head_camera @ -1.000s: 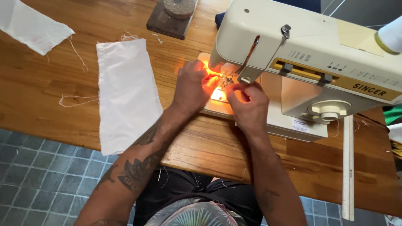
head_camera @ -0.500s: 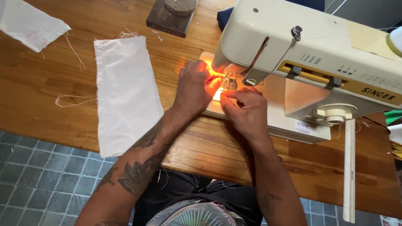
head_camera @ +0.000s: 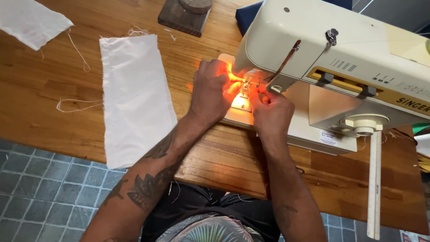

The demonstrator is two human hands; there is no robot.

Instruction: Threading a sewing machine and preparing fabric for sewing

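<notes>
Left hand (head_camera: 210, 92) and right hand (head_camera: 271, 110) at centre frame under the cream sewing machine (head_camera: 340, 54), fingertips pinched together at the lit needle area (head_camera: 245, 85), pinched object too small to tell, white cloth strip (head_camera: 134, 96) centre left on wooden table (head_camera: 45, 85), white ruler (head_camera: 374, 183) lower right

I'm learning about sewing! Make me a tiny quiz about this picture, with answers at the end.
1. True or false: both hands are at the needle area of the sewing machine.
2. Which lies nearer the left hand: A) the long white cloth, or B) the white ruler?
3. What is the table made of?

Key:
1. True; the right hand is there too, lit by the machine's lamp.
2. A
3. Wood
</notes>
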